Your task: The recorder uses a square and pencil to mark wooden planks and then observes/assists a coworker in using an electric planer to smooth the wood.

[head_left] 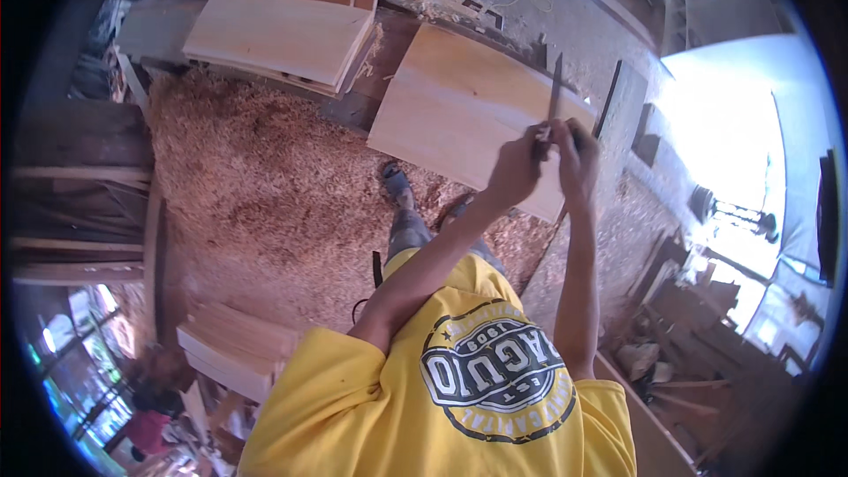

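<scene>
A long, narrow dark blade-like tool [556, 88] points away from me above the right part of a pale wooden panel [459, 97]. Its exact kind is not clear. My left hand [517, 168] is closed around its near end. Close beside it, my right hand [578, 157] is also closed, with its fingers at the same end of the tool. The two hands nearly touch and hide the grip between them. Beneath my hands, the panel rests on a low dark bench.
Stacked wooden boards [274, 35] lie at the far left on the bench. Wood shavings [256, 159] cover the floor around my feet. More pale boards [234, 349] stand at the near left. Scrap wood [698, 344] is heaped at the right. A dark plank [609, 97] stands beyond the panel's right end.
</scene>
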Tool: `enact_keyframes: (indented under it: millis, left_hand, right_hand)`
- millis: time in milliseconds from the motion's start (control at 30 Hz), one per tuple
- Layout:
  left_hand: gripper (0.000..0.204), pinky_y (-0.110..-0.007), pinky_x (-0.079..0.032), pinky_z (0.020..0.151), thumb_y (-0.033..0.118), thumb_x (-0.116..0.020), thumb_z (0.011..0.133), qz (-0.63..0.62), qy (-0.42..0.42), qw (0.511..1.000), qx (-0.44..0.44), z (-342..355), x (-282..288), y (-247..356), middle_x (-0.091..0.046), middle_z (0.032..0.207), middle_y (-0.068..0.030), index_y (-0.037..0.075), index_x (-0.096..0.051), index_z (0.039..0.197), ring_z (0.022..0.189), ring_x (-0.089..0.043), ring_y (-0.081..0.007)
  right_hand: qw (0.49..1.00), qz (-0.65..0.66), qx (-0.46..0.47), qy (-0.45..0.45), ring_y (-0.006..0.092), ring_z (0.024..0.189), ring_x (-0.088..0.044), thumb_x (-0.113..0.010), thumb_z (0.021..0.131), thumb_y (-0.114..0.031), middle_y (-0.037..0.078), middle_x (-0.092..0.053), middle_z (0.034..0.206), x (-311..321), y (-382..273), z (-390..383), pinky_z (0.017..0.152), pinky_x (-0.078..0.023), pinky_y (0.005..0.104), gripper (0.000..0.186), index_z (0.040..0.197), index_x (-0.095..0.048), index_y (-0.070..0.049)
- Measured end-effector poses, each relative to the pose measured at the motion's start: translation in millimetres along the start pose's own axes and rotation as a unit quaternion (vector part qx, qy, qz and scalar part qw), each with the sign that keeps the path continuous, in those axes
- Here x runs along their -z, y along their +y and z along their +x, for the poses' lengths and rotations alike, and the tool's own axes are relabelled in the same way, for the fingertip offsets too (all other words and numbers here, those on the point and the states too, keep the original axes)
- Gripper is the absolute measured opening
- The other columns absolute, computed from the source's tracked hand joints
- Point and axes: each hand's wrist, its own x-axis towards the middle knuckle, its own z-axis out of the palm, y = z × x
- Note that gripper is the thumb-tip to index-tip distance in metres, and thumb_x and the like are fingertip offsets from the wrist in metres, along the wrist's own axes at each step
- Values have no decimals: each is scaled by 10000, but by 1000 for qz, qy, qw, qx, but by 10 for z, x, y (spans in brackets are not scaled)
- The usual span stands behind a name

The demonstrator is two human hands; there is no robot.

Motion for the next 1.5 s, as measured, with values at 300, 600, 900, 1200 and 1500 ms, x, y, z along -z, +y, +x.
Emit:
enact_keyframes:
  millis: [300,600,900,1200,1500]
  left_hand:
    - [281,-267,-508,505,229,-469,1051,-280,179,935,122,99,1185,-540,-620,733,-60,-8,-573,944,545,-613,-118]
    - [300,-302,-560,670,238,-471,1045,-336,260,890,166,-220,1445,-711,-672,897,-86,-12,-604,1144,762,-668,-158]
    - [471,-314,-418,999,139,-581,982,-383,417,799,203,-1246,1264,-1690,-563,1275,-66,26,-406,1404,1151,-531,-169]
    - [286,-322,-471,767,177,-635,971,-379,548,725,174,-1309,1121,-2431,-571,1112,-21,80,-549,1226,894,-537,-157]
    - [480,-367,-355,1086,213,-638,968,-331,544,760,133,-971,1190,-2364,-539,1335,-113,21,-457,1369,1260,-475,-218]
  right_hand:
    - [936,-46,-103,-333,227,989,-652,-763,858,-264,141,-690,1057,-1153,884,-881,886,-510,376,432,1160,-628,15]
    - [906,-196,-147,-344,319,832,-694,-768,782,-352,160,-703,885,-1158,945,-964,752,-520,426,400,1034,-645,-67]
    - [834,-320,-49,-446,374,830,-680,-768,787,-314,160,-696,818,-898,1202,-884,735,-507,478,336,996,-624,-93]
    - [824,-367,130,-412,379,824,-669,-773,760,-258,132,-611,1008,-1083,1436,-937,669,-539,497,409,1052,-548,-81]
    - [828,-410,89,-371,384,845,-675,-743,779,-273,137,-603,1007,-1305,1718,-846,650,-544,508,447,1111,-511,-83]
